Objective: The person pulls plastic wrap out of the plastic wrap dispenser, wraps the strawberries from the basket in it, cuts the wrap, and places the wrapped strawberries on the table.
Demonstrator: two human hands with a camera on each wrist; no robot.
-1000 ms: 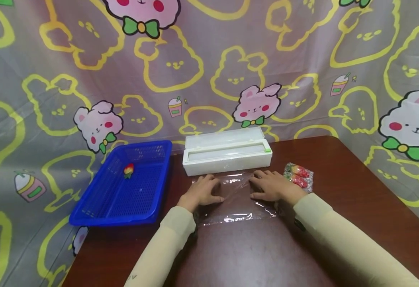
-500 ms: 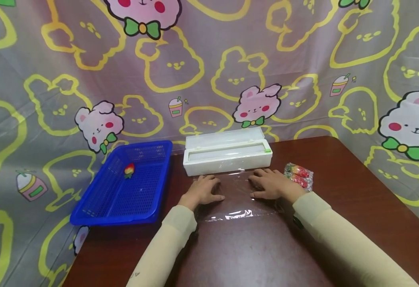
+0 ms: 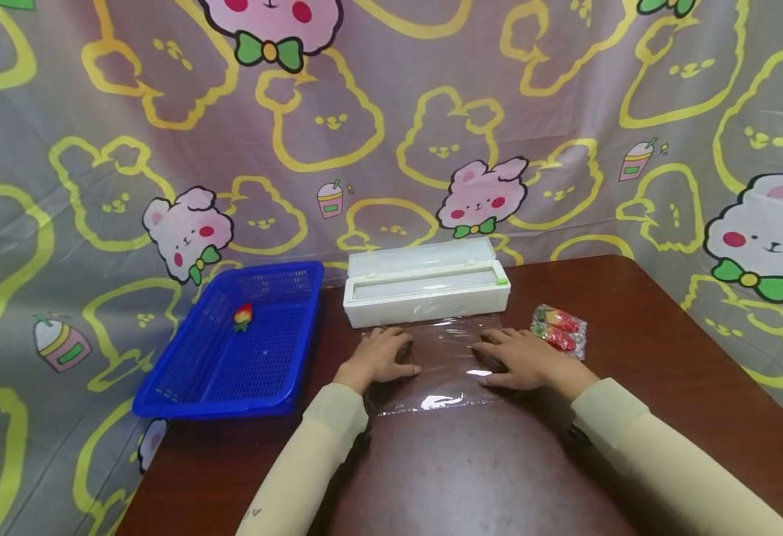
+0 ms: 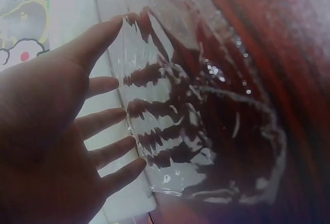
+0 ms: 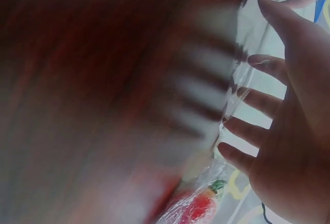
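A sheet of clear cling film [image 3: 440, 383] lies over the brown table in front of a white cling film box [image 3: 425, 306], whose lid stands raised. On the film's left part rests my left hand [image 3: 379, 357], fingers spread and fingertips touching it; the left wrist view shows wrinkled film [image 4: 221, 131] beyond them. My right hand [image 3: 525, 360] touches the film's right part with its fingers apart. In the right wrist view the right hand [image 5: 294, 110] has its fingertips along the film's edge. Neither hand grips anything.
A blue plastic basket [image 3: 298, 339] at the left holds one toy strawberry [image 3: 243, 318]. Right of the right hand lies a film-wrapped pack of strawberries [image 3: 559, 329]. A patterned curtain [image 3: 391, 112] hangs behind the brown table [image 3: 659, 357].
My right hand has slid a little to the right and toward me along the film. The left hand stays nearly in place. Reflections and creases on the film have shifted.
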